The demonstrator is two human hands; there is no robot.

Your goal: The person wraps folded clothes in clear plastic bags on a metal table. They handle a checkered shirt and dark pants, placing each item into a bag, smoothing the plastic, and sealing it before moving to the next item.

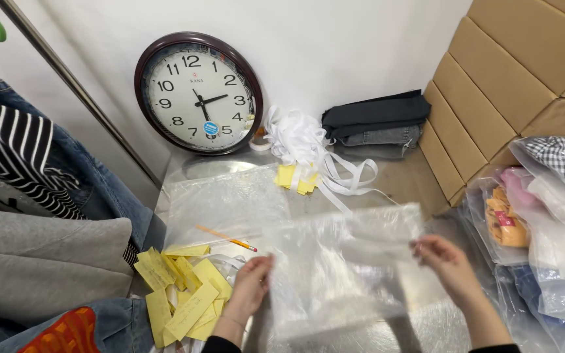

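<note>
At nine o'clock, hanging clothes [21,163]: striped, blue and grey, cut off by the edge. At eleven o'clock, a big round wall clock [197,93] leaning on the white wall.

At seven o'clock, a heap of yellow paper slips [181,294], with a thin pencil [225,237] just above. Right beside the slips, the left hand [250,287], fingers curled and pinching the left edge of the clear bag [341,274].

Clear bag held up flat between both hands, near six o'clock, just over the table. At twelve o'clock, behind the bag, a tangle of white ribbon [302,140]. At one o'clock, folded dark clothes [374,121].

At four o'clock, the right hand [449,261], fingertips pressed together on the bag's right edge. At two o'clock, stacked brown boxes [492,85]. At three o'clock, more clothes packed in bags [557,196].

Step in hand, at a guess: holding one thin bag stretched out and looking at the flat side. Calls for a soft, even grip on both edges, since thin plastic slips and folds easily.

Hard to see: the bag's open end, and whether anything sits inside. Hard also to tell one bag from a stack, with more shiny plastic lying under. Thumbs mostly hidden behind the plastic. Both arms cut off at the bottom edge.
</note>
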